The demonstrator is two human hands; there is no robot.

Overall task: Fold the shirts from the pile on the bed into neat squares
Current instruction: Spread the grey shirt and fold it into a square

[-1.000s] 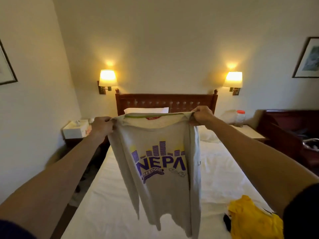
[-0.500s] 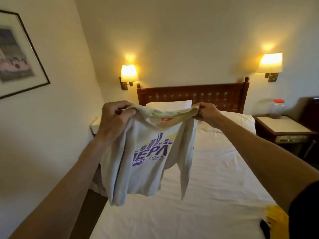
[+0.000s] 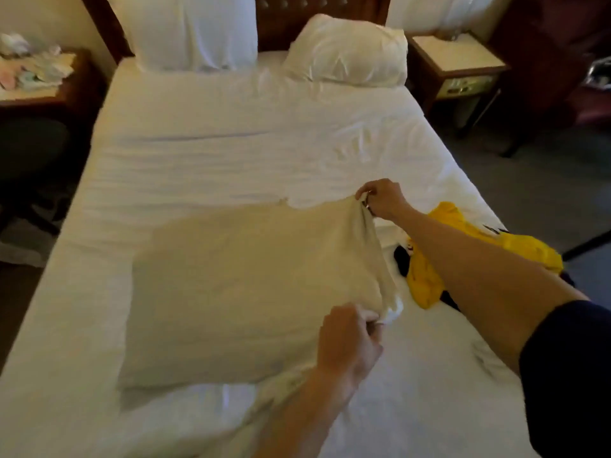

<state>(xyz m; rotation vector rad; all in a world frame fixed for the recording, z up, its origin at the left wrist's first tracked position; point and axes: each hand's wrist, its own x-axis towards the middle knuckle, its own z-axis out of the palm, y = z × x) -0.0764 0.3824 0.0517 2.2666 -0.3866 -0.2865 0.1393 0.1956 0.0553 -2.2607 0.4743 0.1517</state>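
Both hands, left hand (image 3: 347, 345) and right hand (image 3: 383, 200), pinch the cream shirt's (image 3: 238, 285) right edge, bare bed (image 3: 231, 153) beyond, yellow pile (image 3: 463, 246) crowding right.

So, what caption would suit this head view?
Both hands, left and right, pinch a cream shirt spread on the bed.

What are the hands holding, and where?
Both hold the cream cotton shirt along its right edge: right hand pinches the far corner, left hand the near corner.
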